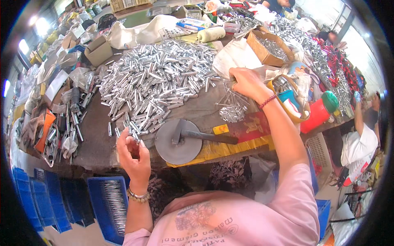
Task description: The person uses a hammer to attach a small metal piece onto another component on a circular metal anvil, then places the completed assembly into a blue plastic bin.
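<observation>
- In the head view, take the round grey disc (165, 152) near the table's front edge as your landmark; a hammer (207, 136) lies with its head on it and its handle reaching past the right rim.
- Your left hand (134, 155) is just left of the disc, its fingers and thumb curled toward each other at the near edge of the metal sleeves (152, 78). Bits of metal show at your fingertips, but you cannot tell from here whether they grip 1.
- Those silver sleeves form a wide, loose pile beyond the disc and to its left, the closest ones lying just beside its far rim.
- Your right hand (250, 84) is well beyond the disc and to its right, fingers bent, at the edge of a white cloth (236, 57). Whether it grips the cloth you cannot tell.
- Between that hand and the disc, a small heap of thin metal pins (234, 112) lies beside a red sheet (250, 125).
- Farther right of the disc stands a red container (314, 117) with a green lid (329, 101).
- Far beyond the disc, on its right, an open cardboard box (257, 50) holds small metal parts.
- Left of the disc, tools (51, 141) lie heaped, an orange piece (46, 127) among them.
</observation>
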The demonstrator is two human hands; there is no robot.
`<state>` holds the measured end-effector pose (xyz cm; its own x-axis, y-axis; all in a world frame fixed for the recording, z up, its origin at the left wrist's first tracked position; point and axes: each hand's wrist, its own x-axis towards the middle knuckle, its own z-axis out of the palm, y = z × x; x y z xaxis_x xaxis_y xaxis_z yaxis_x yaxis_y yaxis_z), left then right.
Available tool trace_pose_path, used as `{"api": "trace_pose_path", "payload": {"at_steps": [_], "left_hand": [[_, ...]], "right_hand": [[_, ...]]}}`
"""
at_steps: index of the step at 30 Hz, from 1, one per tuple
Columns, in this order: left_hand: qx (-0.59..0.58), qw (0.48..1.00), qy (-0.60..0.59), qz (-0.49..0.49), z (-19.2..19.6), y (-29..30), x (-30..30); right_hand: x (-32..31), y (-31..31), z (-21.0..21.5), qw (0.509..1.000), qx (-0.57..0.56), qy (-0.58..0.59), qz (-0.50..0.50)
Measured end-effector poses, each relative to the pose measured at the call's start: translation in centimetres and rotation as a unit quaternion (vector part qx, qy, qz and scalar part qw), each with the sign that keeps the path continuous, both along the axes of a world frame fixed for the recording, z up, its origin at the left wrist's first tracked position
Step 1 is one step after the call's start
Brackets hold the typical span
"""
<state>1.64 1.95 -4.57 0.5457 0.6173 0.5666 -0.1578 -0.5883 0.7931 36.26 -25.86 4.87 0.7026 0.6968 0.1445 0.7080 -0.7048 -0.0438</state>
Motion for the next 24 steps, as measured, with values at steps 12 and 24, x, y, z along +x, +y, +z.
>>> {"api": "trace_pose_path", "payload": {"at_steps": [12, 24], "left_hand": [[-0.189, 0.954, 0.151, -0.176, 3.2, -2.6, -3.3], [0.11, 0.954, 0.247, -0.132, 5.7, -3.7, -3.1]], "right_hand": [[-20.3, 3.1, -1.8, 0.924, 0.311, 0.088, 0.204], [-22.3, 3.7, -2.9, 0.945, 0.234, 0.036, 0.225]]}}
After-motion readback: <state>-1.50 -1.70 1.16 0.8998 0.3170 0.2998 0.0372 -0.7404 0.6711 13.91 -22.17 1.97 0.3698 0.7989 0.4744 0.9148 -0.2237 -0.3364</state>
